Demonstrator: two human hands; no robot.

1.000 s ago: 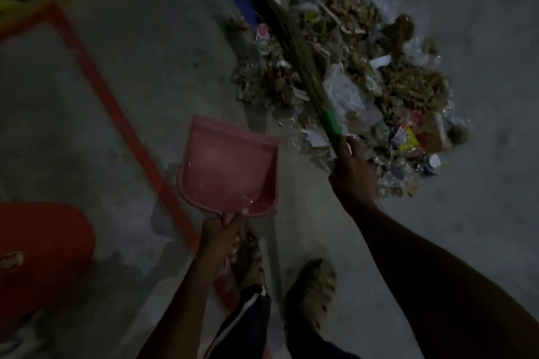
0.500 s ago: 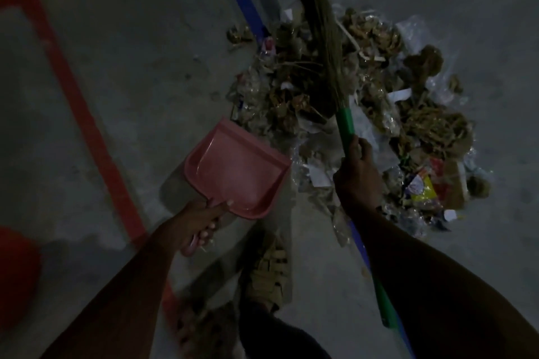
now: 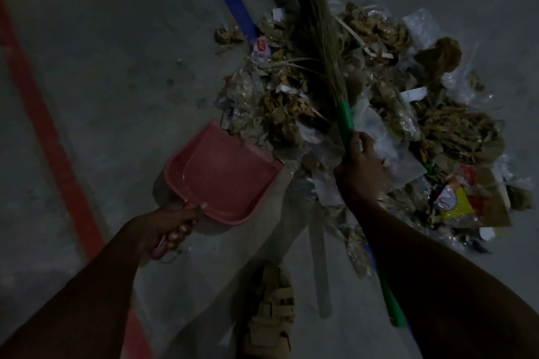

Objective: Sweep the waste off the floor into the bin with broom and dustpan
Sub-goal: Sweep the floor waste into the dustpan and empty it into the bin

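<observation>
Left hand (image 3: 172,221) grips handle of pink dustpan (image 3: 224,172), now lowered, mouth at near-left edge of waste pile (image 3: 379,114). Right hand (image 3: 360,166) holds grass broom (image 3: 320,35), swung upright across pile. Pan empty; bin out of view; sweep-in next.

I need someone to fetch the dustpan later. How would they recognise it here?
Find the big waste pile on the grey floor. At its near-left edge sits the dustpan, gripped by the left hand. It is the only smooth pink plastic scoop, still empty.

Broom (image 3: 320,38) tip — cut off at top.
</observation>
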